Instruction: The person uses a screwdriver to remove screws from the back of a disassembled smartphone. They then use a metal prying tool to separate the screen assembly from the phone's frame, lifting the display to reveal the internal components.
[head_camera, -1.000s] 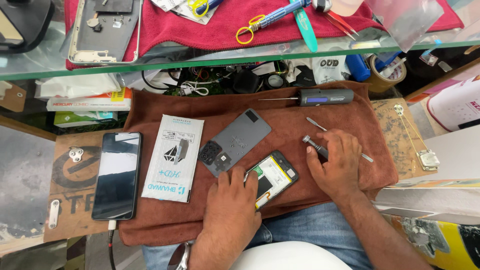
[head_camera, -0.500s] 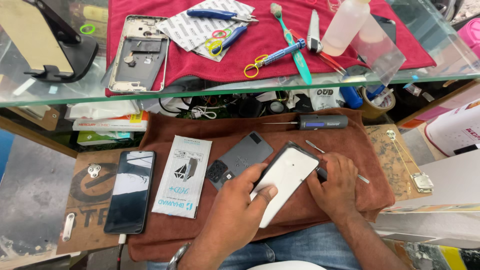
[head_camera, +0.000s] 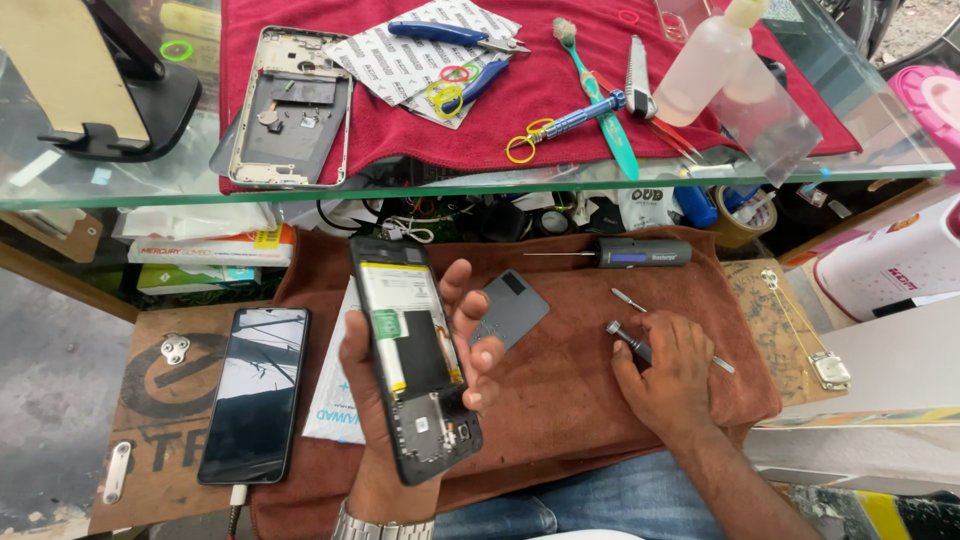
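Lying between glass shelf (head_camera: 120, 190) and lap, the brown cloth (head_camera: 580, 400) was left bare at its centre. An opened phone (head_camera: 415, 360) was gripped upright by the left hand (head_camera: 400, 400); a screwdriver (head_camera: 640, 345) was pinned under the right hand (head_camera: 665, 380), fingers curled.

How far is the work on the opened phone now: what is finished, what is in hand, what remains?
Done: the grey back cover is off and lies on the brown cloth. In hand: the left hand holds the opened phone upright, battery and board showing; the right hand rests on a metal screwdriver. Left: the phone remains uncovered, and the cover is not yet refitted.
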